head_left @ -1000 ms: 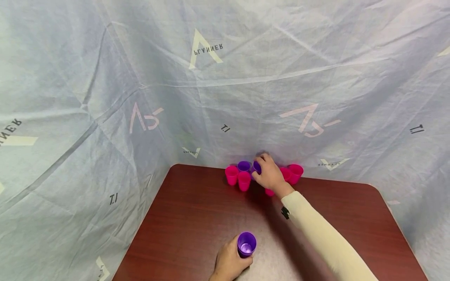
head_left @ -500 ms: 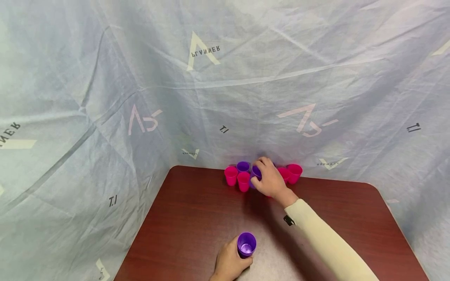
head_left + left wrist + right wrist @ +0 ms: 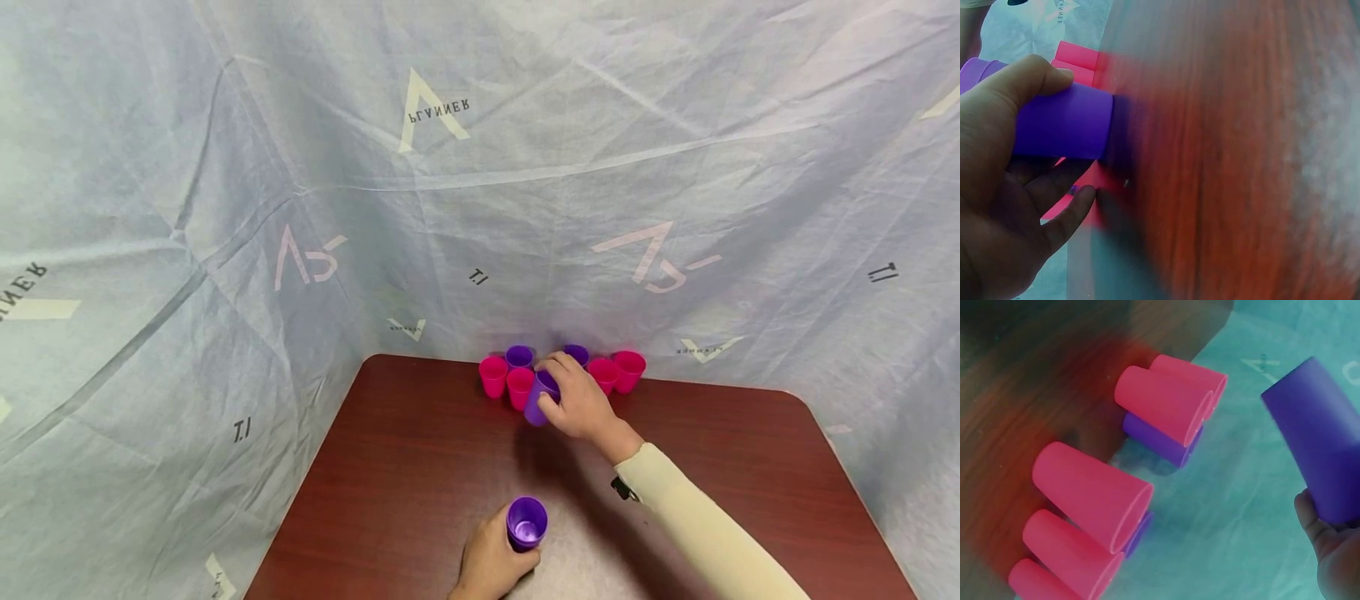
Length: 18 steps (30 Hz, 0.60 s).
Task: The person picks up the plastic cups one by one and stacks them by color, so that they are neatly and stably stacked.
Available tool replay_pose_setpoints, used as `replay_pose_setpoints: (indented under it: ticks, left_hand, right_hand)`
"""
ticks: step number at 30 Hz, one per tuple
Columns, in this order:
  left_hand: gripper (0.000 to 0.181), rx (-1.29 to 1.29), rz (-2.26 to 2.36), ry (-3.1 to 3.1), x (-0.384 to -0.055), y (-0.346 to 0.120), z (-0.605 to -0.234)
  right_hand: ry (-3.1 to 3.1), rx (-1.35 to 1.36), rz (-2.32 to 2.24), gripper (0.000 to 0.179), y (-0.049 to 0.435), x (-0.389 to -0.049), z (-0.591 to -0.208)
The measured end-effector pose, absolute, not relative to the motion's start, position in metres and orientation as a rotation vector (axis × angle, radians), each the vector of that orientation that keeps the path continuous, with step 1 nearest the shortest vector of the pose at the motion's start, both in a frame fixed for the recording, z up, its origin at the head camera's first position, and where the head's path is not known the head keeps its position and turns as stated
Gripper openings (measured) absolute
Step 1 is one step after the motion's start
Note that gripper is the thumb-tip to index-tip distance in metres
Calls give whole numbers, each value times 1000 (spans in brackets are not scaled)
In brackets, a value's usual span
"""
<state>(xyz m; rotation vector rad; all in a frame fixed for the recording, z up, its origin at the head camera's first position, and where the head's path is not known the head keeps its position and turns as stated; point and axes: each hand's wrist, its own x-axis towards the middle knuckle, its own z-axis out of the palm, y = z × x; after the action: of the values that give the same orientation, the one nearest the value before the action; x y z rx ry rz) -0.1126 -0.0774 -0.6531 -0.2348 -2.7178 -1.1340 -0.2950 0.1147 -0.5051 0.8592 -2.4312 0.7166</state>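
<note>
Eyes on the purple cup in the air [image 3: 537, 408]: it's clear of the table [image 3: 405, 442], just in front of the group at the back, and the right hand [image 3: 583, 404] has it in a firm pinch, thumb against the wall, fingers curled near the rim. From the right wrist, it sits at a slant to the standing cups.

Right beside it, on the left group: a pink cup in front [image 3: 520, 388], a pink cup at the end [image 3: 493, 375] and a purple cup behind them [image 3: 519, 356], all upright and close together.

Over on the other flank, a purple cup at the back [image 3: 576, 353] shows past the knuckles, then two pink cups [image 3: 629, 372] side by side. The right wrist view adds one more pink cup [image 3: 1091, 494] there, hidden from the head camera by the hand.

Down at the near side, the left hand [image 3: 486, 557] is wrapped round its own purple cup [image 3: 527, 522], mouth up; whether the base touches the table is hard to call.

A pale sleeve [image 3: 701, 521] covers the right arm, and grey printed cloth [image 3: 450, 233] hangs behind everything.
</note>
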Motion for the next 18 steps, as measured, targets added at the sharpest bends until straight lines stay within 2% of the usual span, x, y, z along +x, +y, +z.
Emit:
replay_pose_setpoints:
  ticks: [11,18]
  left_hand:
    - [54,-241,-1131,-2720,-113,-78,-655]
    - [53,-254,-1129,-2699,-114,-78,-656]
  right_hand:
    - [-2391,903,826,21,115,-282,-521]
    - [-2333,1021,844,16,111,-273,-530]
